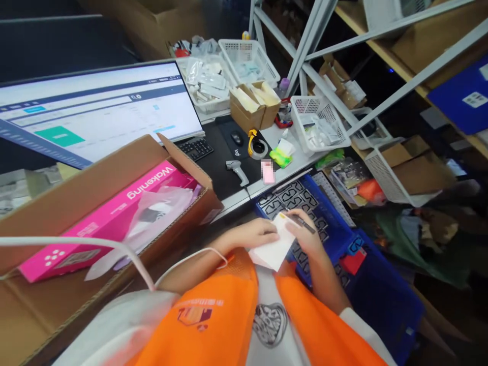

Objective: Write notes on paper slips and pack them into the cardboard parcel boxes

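A cardboard box (84, 190) holds a pink carton (102, 218); a blue bin (339, 231), looped pieces (284, 196). The left hand (253, 235) and right hand (307, 236) grip a flat white item (272, 251), perhaps paper.

The screen (125, 107) is glowing brightly, the lower right corner is lying in shadow, and fine detail is blurring.

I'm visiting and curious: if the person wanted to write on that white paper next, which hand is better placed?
Probably the right hand: it holds what looks like a dark pen, at the white paper's edge. The left hand holds the paper and could steady it.
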A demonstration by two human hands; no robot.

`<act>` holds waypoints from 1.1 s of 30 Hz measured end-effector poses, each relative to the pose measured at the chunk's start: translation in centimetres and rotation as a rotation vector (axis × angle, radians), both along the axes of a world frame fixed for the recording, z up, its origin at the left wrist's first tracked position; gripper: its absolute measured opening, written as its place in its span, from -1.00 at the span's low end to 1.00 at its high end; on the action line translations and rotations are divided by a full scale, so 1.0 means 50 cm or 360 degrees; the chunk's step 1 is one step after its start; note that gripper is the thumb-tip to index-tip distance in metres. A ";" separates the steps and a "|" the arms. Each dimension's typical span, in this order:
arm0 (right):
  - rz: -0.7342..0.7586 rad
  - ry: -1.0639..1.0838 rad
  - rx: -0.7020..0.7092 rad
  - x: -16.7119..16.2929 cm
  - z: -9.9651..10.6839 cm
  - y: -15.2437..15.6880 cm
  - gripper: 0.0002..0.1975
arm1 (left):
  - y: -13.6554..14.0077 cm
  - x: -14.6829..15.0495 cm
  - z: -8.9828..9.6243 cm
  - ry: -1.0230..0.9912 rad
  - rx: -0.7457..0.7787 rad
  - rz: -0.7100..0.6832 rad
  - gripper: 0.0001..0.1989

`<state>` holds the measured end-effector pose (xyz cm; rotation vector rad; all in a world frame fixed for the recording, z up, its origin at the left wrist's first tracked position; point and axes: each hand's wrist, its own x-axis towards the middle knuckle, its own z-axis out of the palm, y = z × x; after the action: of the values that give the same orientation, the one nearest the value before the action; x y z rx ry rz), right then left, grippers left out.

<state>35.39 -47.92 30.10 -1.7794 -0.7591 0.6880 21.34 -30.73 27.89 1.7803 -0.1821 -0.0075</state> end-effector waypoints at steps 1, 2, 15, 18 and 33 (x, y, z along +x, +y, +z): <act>-0.0009 0.0064 -0.0020 0.005 -0.008 0.005 -0.74 | -0.003 0.022 0.005 0.0024 -0.0039 0.0027 -0.56; -0.0045 0.0095 -0.0036 0.017 -0.014 0.007 -0.75 | -0.006 0.041 0.006 0.0068 -0.0092 0.0085 -0.56; -0.0384 0.0146 0.0441 0.228 -0.062 0.074 -0.71 | -0.092 0.150 -0.046 0.0315 -0.1644 0.2067 -0.69; -0.0393 0.0059 0.0474 0.224 -0.058 0.102 -0.73 | -0.118 0.155 -0.042 0.0216 -0.1719 0.2061 -0.61; 0.0023 -0.0162 0.0655 0.229 -0.024 0.118 -0.72 | -0.116 0.178 -0.001 0.0315 -0.1921 0.2148 -0.50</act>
<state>46.82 -42.01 28.88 -1.4404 -0.9107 0.4155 30.26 -36.52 27.82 0.4173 0.9823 0.7279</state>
